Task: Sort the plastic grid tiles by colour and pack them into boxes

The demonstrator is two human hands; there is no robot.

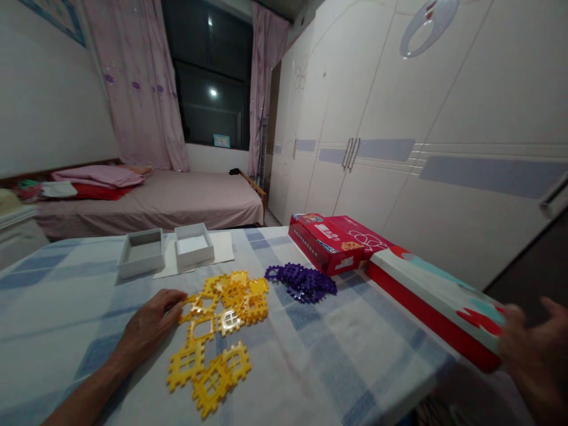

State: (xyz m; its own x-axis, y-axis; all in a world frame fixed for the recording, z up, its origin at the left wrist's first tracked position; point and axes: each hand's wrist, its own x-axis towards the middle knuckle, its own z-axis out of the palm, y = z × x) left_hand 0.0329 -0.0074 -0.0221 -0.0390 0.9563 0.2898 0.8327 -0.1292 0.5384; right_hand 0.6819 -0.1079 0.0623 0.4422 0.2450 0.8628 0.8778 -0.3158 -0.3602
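Note:
My left hand (153, 319) rests on the table with its fingers curled together at the left edge of a pile of yellow toothed plastic building pieces (231, 319). Its fingertips close on a yellow building piece (187, 307) there. Some of the pieces have window-like grids or open frames. A heap of purple toothed pieces (304, 283) lies right of the yellow ones. At the far right, my right hand (535, 346) is blurred, its fingers apart, beside the near end of a long white and red box (435, 296). Whether it touches the box is unclear.
Two small open white boxes, a left one (142, 253) and a right one (194, 244), stand at the back left. Red printed boxes (328, 242) sit at the back right. A checked cloth (284, 367) covers the table; its right edge drops off before the wardrobe (381, 106).

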